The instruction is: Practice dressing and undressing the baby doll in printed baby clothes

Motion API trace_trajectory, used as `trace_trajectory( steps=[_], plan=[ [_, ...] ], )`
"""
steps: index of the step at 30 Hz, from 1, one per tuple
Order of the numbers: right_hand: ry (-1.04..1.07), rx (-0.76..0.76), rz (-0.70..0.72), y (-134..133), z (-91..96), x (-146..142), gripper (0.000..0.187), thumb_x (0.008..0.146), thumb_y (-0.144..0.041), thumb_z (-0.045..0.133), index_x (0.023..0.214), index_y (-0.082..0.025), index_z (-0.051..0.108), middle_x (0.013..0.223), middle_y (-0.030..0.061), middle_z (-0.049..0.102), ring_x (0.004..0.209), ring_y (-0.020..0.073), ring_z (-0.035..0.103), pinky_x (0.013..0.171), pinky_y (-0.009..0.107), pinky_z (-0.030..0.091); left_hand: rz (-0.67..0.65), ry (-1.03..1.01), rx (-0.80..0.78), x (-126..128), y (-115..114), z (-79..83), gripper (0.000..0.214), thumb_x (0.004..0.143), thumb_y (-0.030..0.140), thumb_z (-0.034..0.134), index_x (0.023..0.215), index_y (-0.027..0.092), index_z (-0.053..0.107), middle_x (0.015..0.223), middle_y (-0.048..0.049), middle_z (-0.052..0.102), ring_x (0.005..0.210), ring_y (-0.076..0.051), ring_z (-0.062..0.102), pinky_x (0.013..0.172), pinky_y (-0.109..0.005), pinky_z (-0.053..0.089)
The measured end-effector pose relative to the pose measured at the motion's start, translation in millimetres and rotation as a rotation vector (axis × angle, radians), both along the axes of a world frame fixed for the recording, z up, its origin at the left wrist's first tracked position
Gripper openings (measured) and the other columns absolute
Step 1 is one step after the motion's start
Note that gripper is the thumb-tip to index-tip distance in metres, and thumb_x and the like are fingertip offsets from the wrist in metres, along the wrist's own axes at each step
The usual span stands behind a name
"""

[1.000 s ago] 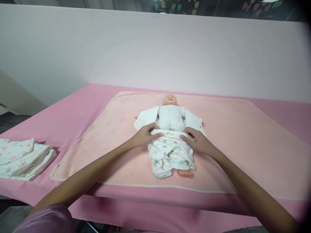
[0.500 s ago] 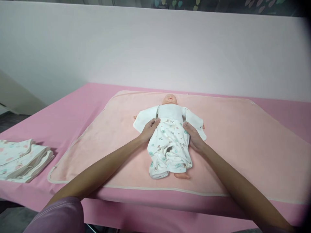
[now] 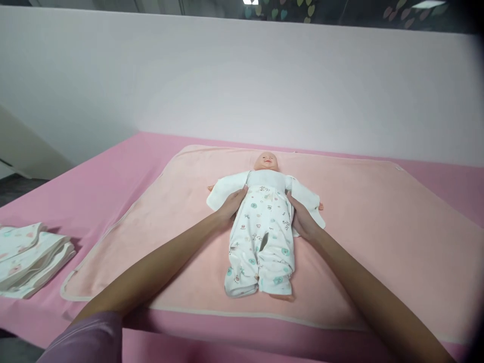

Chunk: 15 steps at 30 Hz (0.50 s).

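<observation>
A baby doll [image 3: 266, 161] lies on its back, its head towards the wall and its legs towards me. It wears a white long-sleeved top [image 3: 267, 178] and white printed baby trousers [image 3: 260, 227] with green and brown motifs. At the waist's left side, my left hand [image 3: 231, 205] closes on the trousers' edge, thumb on top. My right hand [image 3: 303, 218] does the same on the opposite side; its fingertips are partly hidden by the doll. A dark gap shows at the crotch, and one foot [image 3: 282, 297] peeks from the right leg's hem.
Under the doll spreads a peach mat [image 3: 370, 242] with pale edging, on a pink-covered table [image 3: 102, 174]. Folded printed cloths [image 3: 34, 259] lie at the left edge. Behind the table rises a white partition [image 3: 242, 85].
The trousers, bunched before, now lie smoother with the legs stretched straighter. Both hands stay at the waist. The view has tilted up slightly, showing more of the doll's head.
</observation>
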State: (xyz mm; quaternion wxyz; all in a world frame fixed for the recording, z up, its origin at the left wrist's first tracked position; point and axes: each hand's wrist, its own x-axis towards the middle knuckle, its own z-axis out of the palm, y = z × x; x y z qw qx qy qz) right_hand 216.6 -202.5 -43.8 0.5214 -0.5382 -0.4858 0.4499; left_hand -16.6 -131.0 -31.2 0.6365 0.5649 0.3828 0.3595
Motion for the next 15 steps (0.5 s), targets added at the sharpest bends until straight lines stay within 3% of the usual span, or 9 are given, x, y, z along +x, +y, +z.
trace_trajectory(
  steps=[3,5,8,11,13,15],
  plan=[
    [0.163,0.034,0.006,-1,0.0,-4,0.057,0.095,-0.080,0.045,0.119,-0.032,0.064,0.107,0.0059,0.072,0.098,0.0289,0.067,0.082,0.043,0.056,-0.121,-0.196,-0.217,0,-5,2.9,0.059,0.093,0.077,0.055,0.104,0.020,0.066,0.083,-0.0095,0.067,0.078,-0.024,0.063,0.070,-0.038,0.052],
    [0.118,0.066,0.007,-1,4.4,0,0.053,0.097,-0.078,0.046,0.116,-0.032,0.064,0.108,0.0055,0.072,0.100,0.0281,0.066,0.085,0.042,0.056,-0.127,-0.247,-0.207,-2,-3,5.7,0.056,0.094,0.074,0.058,0.104,0.019,0.066,0.087,-0.0099,0.068,0.081,-0.024,0.063,0.073,-0.038,0.052],
    [-0.116,0.155,-0.012,0,14.7,14,0.046,0.097,-0.073,0.053,0.092,-0.028,0.058,0.089,0.0024,0.063,0.087,0.0237,0.060,0.081,0.038,0.052,-0.056,-0.158,0.062,-7,7,9.9,0.046,0.092,0.065,0.067,0.091,0.019,0.062,0.085,-0.0042,0.061,0.079,-0.018,0.057,0.075,-0.033,0.049],
    [-0.393,0.270,0.035,7,27.0,23,0.043,0.099,-0.066,0.055,0.085,-0.025,0.053,0.081,-0.0006,0.052,0.077,0.0190,0.049,0.077,0.034,0.045,-0.050,0.044,0.395,-8,19,15.6,0.040,0.095,0.059,0.067,0.090,0.020,0.057,0.086,0.0004,0.054,0.077,-0.013,0.048,0.075,-0.028,0.043],
    [-0.454,0.323,-0.001,18,31.8,22,0.041,0.101,-0.065,0.052,0.089,-0.026,0.052,0.081,-0.0015,0.049,0.074,0.0177,0.046,0.074,0.032,0.042,-0.026,0.098,0.484,-3,26,17.7,0.038,0.100,0.059,0.059,0.095,0.022,0.054,0.084,0.0019,0.050,0.074,-0.013,0.044,0.073,-0.028,0.040],
    [-0.422,0.306,-0.104,30,29.1,20,0.044,0.100,-0.069,0.049,0.088,-0.026,0.048,0.078,-0.0024,0.045,0.072,0.0174,0.044,0.071,0.031,0.041,0.064,0.094,0.441,3,31,15.1,0.039,0.102,0.062,0.051,0.097,0.023,0.049,0.080,0.0031,0.045,0.071,-0.013,0.041,0.070,-0.028,0.039]
  ],
)
